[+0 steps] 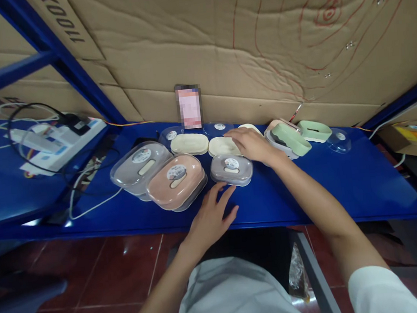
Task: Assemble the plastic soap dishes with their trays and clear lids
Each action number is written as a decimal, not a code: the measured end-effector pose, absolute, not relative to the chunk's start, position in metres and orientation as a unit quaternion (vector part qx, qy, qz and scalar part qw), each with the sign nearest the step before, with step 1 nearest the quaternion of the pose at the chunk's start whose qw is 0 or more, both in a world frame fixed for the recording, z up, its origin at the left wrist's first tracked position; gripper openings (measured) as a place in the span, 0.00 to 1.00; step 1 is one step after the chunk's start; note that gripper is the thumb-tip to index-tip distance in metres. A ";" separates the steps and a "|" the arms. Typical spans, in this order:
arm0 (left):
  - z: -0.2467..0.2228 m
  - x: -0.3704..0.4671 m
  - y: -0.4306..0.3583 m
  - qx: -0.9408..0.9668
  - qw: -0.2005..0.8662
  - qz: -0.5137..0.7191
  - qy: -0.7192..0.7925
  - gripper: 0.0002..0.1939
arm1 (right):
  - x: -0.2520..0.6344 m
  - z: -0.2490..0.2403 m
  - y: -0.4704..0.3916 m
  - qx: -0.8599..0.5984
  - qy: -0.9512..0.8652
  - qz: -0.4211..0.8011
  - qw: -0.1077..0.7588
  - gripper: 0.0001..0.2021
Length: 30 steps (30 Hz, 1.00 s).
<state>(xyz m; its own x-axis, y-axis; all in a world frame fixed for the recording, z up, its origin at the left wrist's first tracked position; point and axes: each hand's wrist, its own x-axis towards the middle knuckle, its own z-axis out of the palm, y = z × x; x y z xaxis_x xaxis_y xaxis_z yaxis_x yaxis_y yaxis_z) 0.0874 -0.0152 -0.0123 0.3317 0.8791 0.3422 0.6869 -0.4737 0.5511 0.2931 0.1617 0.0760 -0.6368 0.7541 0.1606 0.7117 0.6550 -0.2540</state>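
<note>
Several oval plastic boxes, some with clear lids and round stickers, lie on the blue table. My right hand [252, 144] is curled over the right end of a cream oval tray [223, 146], its fingers on the rim. Another cream tray [189, 144] sits just left of it. My left hand [212, 212] hovers over the front edge, fingers apart and holding nothing. Its fingertips are close to a small grey lidded box [232, 169]; whether they touch it I cannot tell. A pink lidded box [176, 181] and a larger grey lidded box [139, 164] stand to the left.
Green trays [292, 139] and a clear lid [339, 140] lie to the right. A phone [189, 107] leans against the cardboard wall [212, 43]. On the left are a power strip [63, 146] and cables. Blue shelf posts [76, 85] frame the table [282, 198].
</note>
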 end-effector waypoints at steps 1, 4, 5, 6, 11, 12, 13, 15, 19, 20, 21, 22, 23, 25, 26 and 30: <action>-0.013 0.087 -0.015 0.805 0.149 0.303 0.487 0.26 | 0.287 0.080 0.177 -0.420 -0.900 0.072 0.095 0.24; -0.014 0.088 -0.015 0.811 0.134 0.293 0.488 0.26 | 0.270 0.088 0.217 -0.451 -0.890 0.060 0.020 0.22; -0.014 0.088 -0.016 0.812 0.132 0.291 0.488 0.25 | 0.265 0.089 0.227 -0.458 -0.887 0.062 0.006 0.21; -0.013 0.088 -0.016 0.813 0.131 0.291 0.487 0.25 | 0.262 0.089 0.234 -0.463 -0.884 0.065 -0.006 0.19; -0.010 0.087 -0.015 0.820 0.138 0.285 0.477 0.23 | 0.261 0.081 0.242 -0.488 -0.869 0.062 -0.051 0.18; -0.010 0.087 -0.015 0.822 0.138 0.283 0.475 0.23 | 0.262 0.079 0.241 -0.491 -0.868 0.060 -0.051 0.20; -0.010 0.087 -0.014 0.823 0.137 0.282 0.474 0.23 | 0.263 0.077 0.240 -0.493 -0.867 0.057 -0.050 0.21; -0.010 0.087 -0.014 0.826 0.134 0.278 0.471 0.22 | 0.265 0.073 0.237 -0.497 -0.865 0.052 -0.047 0.20; -0.011 0.087 -0.013 0.829 0.130 0.277 0.469 0.22 | 0.266 0.066 0.233 -0.502 -0.863 0.043 -0.028 0.18; -0.011 0.088 -0.013 0.829 0.130 0.278 0.468 0.22 | 0.267 0.066 0.233 -0.500 -0.865 0.043 -0.020 0.19; -0.011 0.088 -0.013 0.828 0.130 0.279 0.468 0.22 | 0.267 0.067 0.232 -0.497 -0.867 0.043 -0.011 0.19; -0.011 0.088 -0.013 0.828 0.129 0.280 0.468 0.22 | 0.268 0.070 0.232 -0.494 -0.868 0.041 0.000 0.20; -0.011 0.088 -0.013 0.828 0.129 0.281 0.469 0.22 | 0.270 0.074 0.231 -0.493 -0.869 0.038 0.014 0.21; -0.011 0.088 -0.014 0.827 0.128 0.282 0.470 0.22 | 0.278 0.087 0.227 -0.495 -0.867 0.025 0.045 0.22; -0.011 0.088 -0.014 0.826 0.127 0.283 0.471 0.23 | 0.283 0.094 0.223 -0.499 -0.864 0.016 0.065 0.22; -0.011 0.084 -0.018 0.817 0.131 0.349 0.439 0.29 | 0.319 0.119 0.181 -0.480 -0.852 0.010 0.211 0.19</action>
